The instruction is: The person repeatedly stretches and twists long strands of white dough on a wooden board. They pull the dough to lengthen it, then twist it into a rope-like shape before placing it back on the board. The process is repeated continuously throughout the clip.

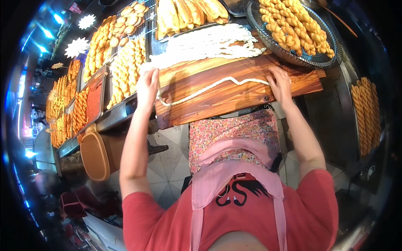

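A long, thin, twisted rope of pale raw dough point(207, 90) stretches in a wavy line across a brown wooden board point(201, 111). At the board's left edge, my left hand point(147, 84) holds one end of the rope, its fingers close together. My right hand point(280, 82) is on the other end, fingers bent over it near the right side of the board; the palm side is hidden. Behind the rope, several twisted raw dough strips point(210, 42) lie close together along the far part of the board, partly washed out by bright light.
A round wire rack point(334, 56) with fried dough twists point(295, 28) overlaps the board's far right corner. Long fried dough sticks point(191, 15) fill a tray at the back. More twists point(128, 67) and a tray of reddish crumbs point(95, 100) stand left. A brown bin point(94, 157) sits below.
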{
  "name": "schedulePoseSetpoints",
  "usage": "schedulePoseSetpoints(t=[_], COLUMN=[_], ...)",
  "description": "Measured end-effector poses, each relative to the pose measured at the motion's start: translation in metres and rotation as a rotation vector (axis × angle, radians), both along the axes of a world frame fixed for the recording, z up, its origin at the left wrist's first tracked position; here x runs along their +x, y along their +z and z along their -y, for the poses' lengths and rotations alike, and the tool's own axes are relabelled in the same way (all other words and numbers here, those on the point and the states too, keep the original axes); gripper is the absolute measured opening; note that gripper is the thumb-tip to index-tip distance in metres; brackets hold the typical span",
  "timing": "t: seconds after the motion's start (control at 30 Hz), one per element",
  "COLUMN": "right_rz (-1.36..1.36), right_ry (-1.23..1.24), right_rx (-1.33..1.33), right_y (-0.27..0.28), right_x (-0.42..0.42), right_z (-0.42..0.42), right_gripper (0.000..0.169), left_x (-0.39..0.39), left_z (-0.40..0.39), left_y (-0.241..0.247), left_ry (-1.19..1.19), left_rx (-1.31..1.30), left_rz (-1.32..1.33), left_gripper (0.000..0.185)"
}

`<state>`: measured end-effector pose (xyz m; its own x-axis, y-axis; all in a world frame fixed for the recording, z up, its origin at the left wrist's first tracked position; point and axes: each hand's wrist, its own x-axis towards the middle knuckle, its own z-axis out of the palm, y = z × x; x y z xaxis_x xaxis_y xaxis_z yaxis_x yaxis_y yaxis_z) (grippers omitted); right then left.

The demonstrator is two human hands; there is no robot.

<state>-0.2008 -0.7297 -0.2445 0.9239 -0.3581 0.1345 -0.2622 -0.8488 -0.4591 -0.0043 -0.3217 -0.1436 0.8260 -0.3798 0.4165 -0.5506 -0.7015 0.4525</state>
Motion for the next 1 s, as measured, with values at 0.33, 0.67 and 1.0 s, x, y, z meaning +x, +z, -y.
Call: schedulePoseSetpoints(t=[0.33,0.67,1.0], right_rz=[-0.129,0.187,0.115], right_ry=[-0.019,0.21,0.133], right_rx=[0.449,-0.152,-0.313], right_y=[0.011,-0.007,-0.014], right_x=[-0.028,-0.008,0.01], right_z=[-0.033,-0.039,-0.072], right_gripper=[0.028,0.03,0.05], left_x=[-0.058,-0.045,-0.034], left_z=[0.019,-0.031,-0.008], left_y=[-0.104,-0.074,-0.051], left_ry=[-0.171,-0.095,-0.068], left_rx=[0.155,0.057,-0.063], left_rz=[-0.116,-0.336,-0.283], left_gripper=[0.024,0.02,0.02])
